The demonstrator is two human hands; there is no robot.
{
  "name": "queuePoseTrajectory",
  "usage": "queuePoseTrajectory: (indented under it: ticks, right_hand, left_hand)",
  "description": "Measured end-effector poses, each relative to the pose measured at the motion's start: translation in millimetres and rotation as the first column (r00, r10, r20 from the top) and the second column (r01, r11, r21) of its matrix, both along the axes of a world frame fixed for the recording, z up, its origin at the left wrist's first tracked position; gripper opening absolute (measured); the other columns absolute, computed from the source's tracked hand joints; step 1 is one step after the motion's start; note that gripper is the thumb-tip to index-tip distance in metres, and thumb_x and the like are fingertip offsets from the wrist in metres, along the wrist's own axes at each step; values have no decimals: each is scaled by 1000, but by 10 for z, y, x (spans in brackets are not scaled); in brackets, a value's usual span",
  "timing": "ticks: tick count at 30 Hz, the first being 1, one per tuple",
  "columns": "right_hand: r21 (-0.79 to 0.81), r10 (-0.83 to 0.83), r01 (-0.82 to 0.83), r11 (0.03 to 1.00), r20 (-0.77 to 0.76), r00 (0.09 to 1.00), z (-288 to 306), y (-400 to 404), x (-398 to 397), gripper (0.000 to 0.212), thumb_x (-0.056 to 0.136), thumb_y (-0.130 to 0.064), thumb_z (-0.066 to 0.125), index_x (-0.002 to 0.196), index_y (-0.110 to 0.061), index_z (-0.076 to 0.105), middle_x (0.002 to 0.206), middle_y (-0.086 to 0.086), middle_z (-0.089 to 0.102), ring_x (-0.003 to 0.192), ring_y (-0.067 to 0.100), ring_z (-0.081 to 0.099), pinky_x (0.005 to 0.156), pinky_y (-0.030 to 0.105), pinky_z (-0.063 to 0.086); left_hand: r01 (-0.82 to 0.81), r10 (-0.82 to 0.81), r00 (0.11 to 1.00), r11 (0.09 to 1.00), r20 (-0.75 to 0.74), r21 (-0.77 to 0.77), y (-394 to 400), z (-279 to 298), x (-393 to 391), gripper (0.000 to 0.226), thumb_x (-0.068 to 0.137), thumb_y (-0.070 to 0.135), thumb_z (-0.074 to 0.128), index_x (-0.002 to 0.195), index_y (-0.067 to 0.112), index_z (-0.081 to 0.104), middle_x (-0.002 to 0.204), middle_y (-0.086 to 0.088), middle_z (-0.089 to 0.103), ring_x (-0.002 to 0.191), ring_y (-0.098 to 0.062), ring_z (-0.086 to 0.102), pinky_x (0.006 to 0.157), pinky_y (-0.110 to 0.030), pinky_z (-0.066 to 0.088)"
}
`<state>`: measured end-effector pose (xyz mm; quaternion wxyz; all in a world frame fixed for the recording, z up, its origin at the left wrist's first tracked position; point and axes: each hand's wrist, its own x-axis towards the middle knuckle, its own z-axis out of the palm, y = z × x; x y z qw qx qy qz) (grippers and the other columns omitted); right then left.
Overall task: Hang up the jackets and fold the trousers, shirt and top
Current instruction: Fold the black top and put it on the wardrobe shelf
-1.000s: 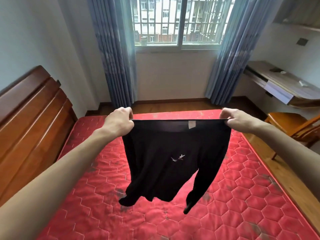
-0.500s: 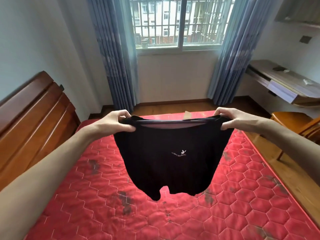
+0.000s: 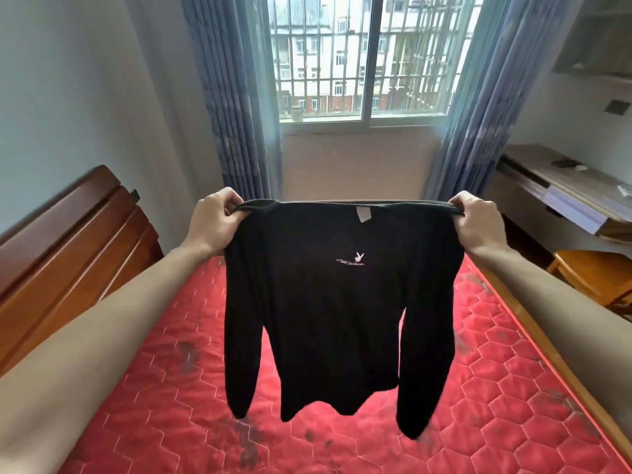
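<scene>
A black long-sleeved top (image 3: 338, 302) with a small white rabbit logo hangs stretched out in the air above the red quilted mattress (image 3: 143, 405). My left hand (image 3: 215, 220) grips its left shoulder and my right hand (image 3: 477, 222) grips its right shoulder, both at chest height. The two sleeves dangle down on either side of the body, their cuffs just above the mattress. A small white label shows at the neckline.
A wooden headboard (image 3: 68, 254) stands at the left. A desk (image 3: 564, 196) and a wooden chair (image 3: 595, 275) are at the right, beyond the bed's wooden edge. Blue curtains (image 3: 236, 97) frame a barred window (image 3: 362, 56) straight ahead.
Both hands have lifted the top higher and pulled it taut. The garment, bunched up half a second ago, now hangs at full length with both sleeves loose.
</scene>
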<state>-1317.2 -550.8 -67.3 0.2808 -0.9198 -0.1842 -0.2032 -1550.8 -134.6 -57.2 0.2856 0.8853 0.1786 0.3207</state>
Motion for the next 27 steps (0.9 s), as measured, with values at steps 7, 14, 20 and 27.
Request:
queuePoseTrajectory:
  ticks: [7, 14, 20, 27]
  right_hand:
    - [404, 249, -137, 904, -239, 938, -653, -26, -222, 14, 100, -6, 58, 104, -13, 70, 97, 4, 75, 92, 14, 67, 80, 14, 49]
    - [299, 361, -256, 919, -382, 851, -1565, -600, -834, 32, 98, -2, 58, 83, -28, 66, 72, -11, 69, 63, -1, 58, 56, 19, 45]
    - [281, 344, -221, 934, -543, 766, -1843, -1025, -1169, 23, 97, 3, 63, 92, -16, 76, 79, 1, 76, 72, 12, 65, 71, 43, 55]
    - [153, 324, -359, 921, -812, 486, -1419, -1322, -1139, 27, 97, -47, 63, 106, -29, 81, 100, -3, 81, 93, 9, 75, 82, 30, 56]
  left_hand:
    - [49, -86, 991, 943, -100, -330, -146, -839, -237, 26, 91, 12, 78, 79, 12, 55, 70, -1, 56, 62, -12, 46, 61, -31, 41]
    - [107, -294, 893, 875, -342, -472, -456, -1600, -1061, 41, 78, 16, 80, 61, 22, 43, 56, 8, 43, 54, -8, 42, 54, -27, 36]
    - [40, -374, 794, 819, -479, -573, -558, -1747, -1358, 48, 61, 52, 84, 54, 24, 45, 56, 7, 39, 54, -9, 37, 48, -24, 28]
    - [-83, -686, 384, 641, -618, -763, -286, -1432, -1354, 66, 79, 75, 76, 109, 16, 82, 104, -10, 80, 88, -21, 77, 71, -28, 58]
